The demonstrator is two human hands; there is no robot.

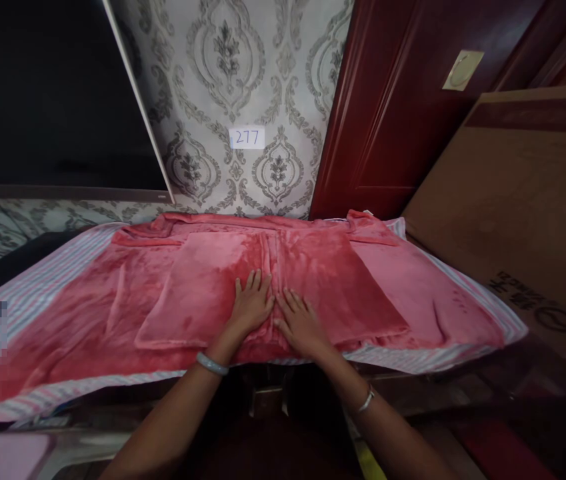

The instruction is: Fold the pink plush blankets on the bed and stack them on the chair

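A pink-red plush garment is spread over a striped cloth. Its two front panels are laid inward and meet along a seam near the middle. My left hand rests flat on the left panel, fingers apart, beside that seam. On the right panel, close to the seam, my right hand lies with fingers spread. Both palms press on the plush and neither hand grips anything. A bangle circles my left wrist, and a thin bracelet is on my right.
A large dark screen stands at the back left. Patterned wallpaper bears a paper label reading 277. Behind on the right is a dark red door, with a cardboard box beside the cloth. A pale pink seat shows lower left.
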